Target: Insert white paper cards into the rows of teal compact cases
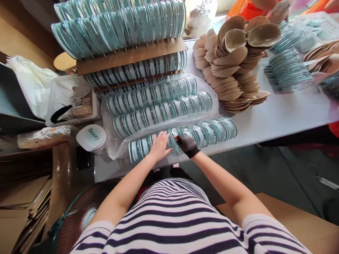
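A row of round glass discs with teal edges stands on edge along the front of the table. My bare left hand lies on the left half of this row, its fingers stretched out and the thumb apart. My right hand, in a dark fingerless glove, is at the middle of the row with its fingers curled in. What its fingertips grip, if anything, is too small to make out. Just behind, two more rows of such discs lie on a clear plastic sheet.
Stacked disc rows with cardboard strips rise at the back. Tan oval pieces are piled right of them, beside more discs. A white basket and white printed cards sit left. A fan stands below.
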Tool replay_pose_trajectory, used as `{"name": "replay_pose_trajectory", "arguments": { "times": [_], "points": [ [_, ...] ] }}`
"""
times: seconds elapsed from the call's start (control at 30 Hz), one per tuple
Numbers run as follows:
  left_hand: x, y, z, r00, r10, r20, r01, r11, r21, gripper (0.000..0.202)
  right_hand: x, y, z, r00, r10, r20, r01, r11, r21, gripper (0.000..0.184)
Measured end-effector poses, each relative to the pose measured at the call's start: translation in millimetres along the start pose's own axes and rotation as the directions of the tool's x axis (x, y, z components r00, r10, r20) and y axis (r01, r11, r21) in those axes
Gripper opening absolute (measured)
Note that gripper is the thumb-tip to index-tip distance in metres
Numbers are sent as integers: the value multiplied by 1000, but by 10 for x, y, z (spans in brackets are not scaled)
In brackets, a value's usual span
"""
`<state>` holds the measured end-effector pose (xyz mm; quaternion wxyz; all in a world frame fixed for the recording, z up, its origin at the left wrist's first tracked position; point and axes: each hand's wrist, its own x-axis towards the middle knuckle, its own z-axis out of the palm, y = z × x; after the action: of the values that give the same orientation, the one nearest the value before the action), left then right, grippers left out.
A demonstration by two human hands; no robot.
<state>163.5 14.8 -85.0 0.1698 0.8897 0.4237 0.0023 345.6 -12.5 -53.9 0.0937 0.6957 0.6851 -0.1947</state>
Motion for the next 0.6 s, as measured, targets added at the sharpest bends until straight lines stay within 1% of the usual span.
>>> {"name": "replay_pose_trajectory", "arguments": {
  "times": [0.03, 0.07, 0.13, 0.2, 0.23, 0.3, 0.37, 0.43, 0.5, 0.6],
  "points": [
    [57, 57, 11, 1000, 14, 9, -14, 1000, -2, 77, 159, 20, -153, 1000, 20, -7, -20, 1000, -23, 43],
    [110, 104, 26, 1000, 20, 19, -20, 1000, -6, 77, 331, 23, -283, 999, 33, 10, -33, 999, -42, 43],
    [187, 157, 58, 999, 18, 31, -18, 1000, -12, 75, 669, -17, -464, 996, 17, 87, -11, 998, -66, 42],
    [220, 164, 80, 1000, 13, 25, -13, 1000, -11, 74, 934, -92, -548, 983, -28, 179, 43, 996, -81, 38],
    [224, 157, 85, 1000, 13, 23, -12, 1000, -9, 74, 1024, -129, -566, 974, -54, 220, 75, 994, -85, 37],
    [216, 138, 88, 1000, 6, 30, -6, 1000, -3, 76, 1109, -172, -576, 955, -107, 277, 136, 987, -88, 34],
    [206, 123, 89, 999, 1, 34, 0, 1000, -4, 77, 1068, -156, -564, 946, -157, 284, 189, 978, -89, 30],
    [202, 116, 93, 999, -5, 33, 5, 1000, -13, 78, 914, -87, -526, 948, -196, 250, 224, 971, -88, 26],
    [203, 116, 97, 1000, -9, 28, 9, 1000, -26, 78, 675, 5, -449, 956, -212, 202, 233, 969, -84, 26],
    [207, 121, 89, 1000, 1, 18, -1, 999, -32, 76, 284, 116, -278, 969, -203, 138, 215, 974, -77, 30]
  ]
}}
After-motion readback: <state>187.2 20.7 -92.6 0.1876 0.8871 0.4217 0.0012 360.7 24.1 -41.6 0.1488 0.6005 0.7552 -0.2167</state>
